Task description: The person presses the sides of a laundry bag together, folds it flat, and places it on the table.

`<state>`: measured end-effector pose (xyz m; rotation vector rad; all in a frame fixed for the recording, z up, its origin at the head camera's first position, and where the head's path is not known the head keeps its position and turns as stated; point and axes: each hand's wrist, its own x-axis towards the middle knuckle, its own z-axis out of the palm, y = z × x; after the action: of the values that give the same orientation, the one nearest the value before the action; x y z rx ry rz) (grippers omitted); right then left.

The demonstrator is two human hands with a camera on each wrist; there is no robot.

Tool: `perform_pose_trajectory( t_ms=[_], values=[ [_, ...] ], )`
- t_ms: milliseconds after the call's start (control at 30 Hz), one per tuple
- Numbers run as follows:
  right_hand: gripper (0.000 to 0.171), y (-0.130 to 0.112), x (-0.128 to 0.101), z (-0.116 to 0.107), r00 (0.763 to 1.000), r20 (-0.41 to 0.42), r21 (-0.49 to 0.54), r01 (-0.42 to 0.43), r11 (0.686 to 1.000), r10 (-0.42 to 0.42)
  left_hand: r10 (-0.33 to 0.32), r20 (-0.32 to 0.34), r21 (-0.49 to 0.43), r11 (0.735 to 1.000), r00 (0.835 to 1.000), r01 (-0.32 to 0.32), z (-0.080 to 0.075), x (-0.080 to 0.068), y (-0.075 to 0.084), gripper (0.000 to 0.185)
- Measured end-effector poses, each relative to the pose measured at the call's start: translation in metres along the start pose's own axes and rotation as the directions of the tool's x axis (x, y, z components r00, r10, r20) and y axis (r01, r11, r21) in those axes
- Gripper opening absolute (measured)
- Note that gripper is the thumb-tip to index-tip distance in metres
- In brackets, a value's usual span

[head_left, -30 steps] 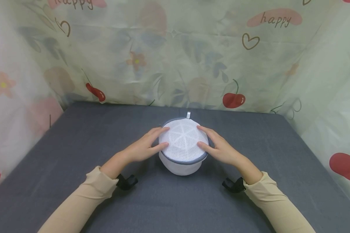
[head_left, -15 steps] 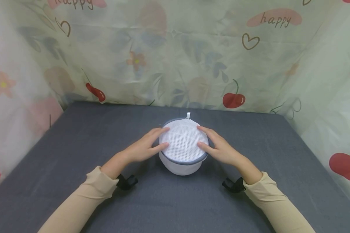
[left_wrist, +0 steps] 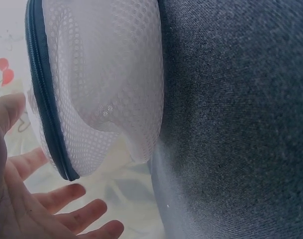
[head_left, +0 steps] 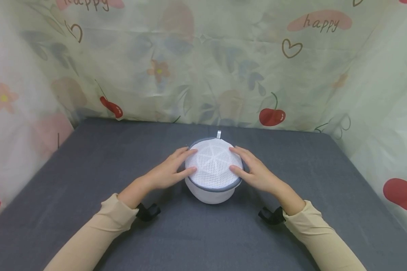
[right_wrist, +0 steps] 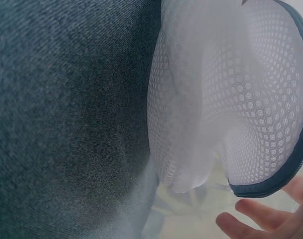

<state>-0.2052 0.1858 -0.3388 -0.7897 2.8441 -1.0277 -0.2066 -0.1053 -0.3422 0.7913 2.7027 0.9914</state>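
A round white mesh laundry bag with a blue-grey trimmed rim stands on the table, its top facing up. My left hand touches the top from the left side, thumb and index finger spread apart. On the other side, my right hand rests its thumb and a fingertip on the top edge. In the left wrist view a dark zip runs along the rim, and the lower fingers reach out loosely, apart from the mesh. The mesh side looks dented in the right wrist view, above extended fingers.
A dark grey cloth covers the table. A pale curtain printed with flowers and cherries hangs behind and at both sides. A small pale tab sticks up at the bag's far edge. Black straps show at both wrists.
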Motion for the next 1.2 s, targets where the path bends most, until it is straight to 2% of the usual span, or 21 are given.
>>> perform_pose_trajectory(
  t_ms=[300, 633, 900, 1200],
  values=[
    [0.058, -0.003, 0.000, 0.000, 0.998, -0.032, -0.081, 0.046, 0.996, -0.049, 0.042, -0.057, 0.092, 0.995, 0.997, -0.037, 0.001, 0.001, 0.003, 0.061],
    [0.053, -0.008, -0.002, 0.002, 0.983, -0.067, -0.169, 0.157, 0.973, -0.171, 0.113, -0.064, 0.158, 0.982, 0.992, -0.102, 0.006, 0.002, 0.006, 0.060],
    [0.053, -0.009, -0.002, 0.005, 0.989, -0.019, -0.165, 0.145, 0.976, -0.150, 0.130, -0.047, 0.175, 0.977, 0.990, -0.120, 0.009, 0.002, 0.003, 0.060],
    [0.053, -0.007, -0.002, 0.008, 0.981, 0.012, -0.185, 0.192, 0.964, -0.193, 0.166, -0.049, 0.211, 0.966, 0.985, -0.152, 0.012, 0.002, 0.003, 0.060]
  ],
)
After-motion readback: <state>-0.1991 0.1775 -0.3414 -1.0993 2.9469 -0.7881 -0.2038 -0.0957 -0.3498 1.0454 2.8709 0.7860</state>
